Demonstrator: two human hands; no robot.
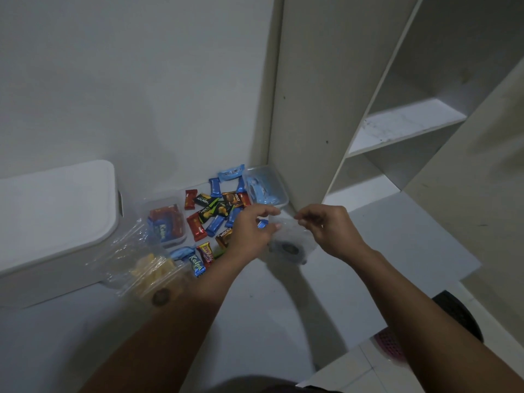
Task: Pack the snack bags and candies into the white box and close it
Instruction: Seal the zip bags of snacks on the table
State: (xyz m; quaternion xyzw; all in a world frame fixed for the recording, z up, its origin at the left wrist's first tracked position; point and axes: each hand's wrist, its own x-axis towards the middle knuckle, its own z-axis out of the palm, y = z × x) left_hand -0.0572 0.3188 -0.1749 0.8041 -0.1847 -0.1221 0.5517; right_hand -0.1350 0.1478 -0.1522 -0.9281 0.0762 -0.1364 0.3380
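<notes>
Head view showed your left hand (252, 225) and right hand (326, 225) each with its grip pinching a top corner of the clear snack bag (292, 245), which hung between them, mouth up, long axis left to right. The white box (56, 211), lid shut, lay well to your left beyond the loose candies (215, 211), nearer your left hand.

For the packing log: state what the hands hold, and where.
Both hands, left and right, pinch the top edge of a clear snack bag with dark contents.

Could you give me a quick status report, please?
Both hands, left and right, hold clear snack bag. White box shut. Nothing blocking.
</notes>
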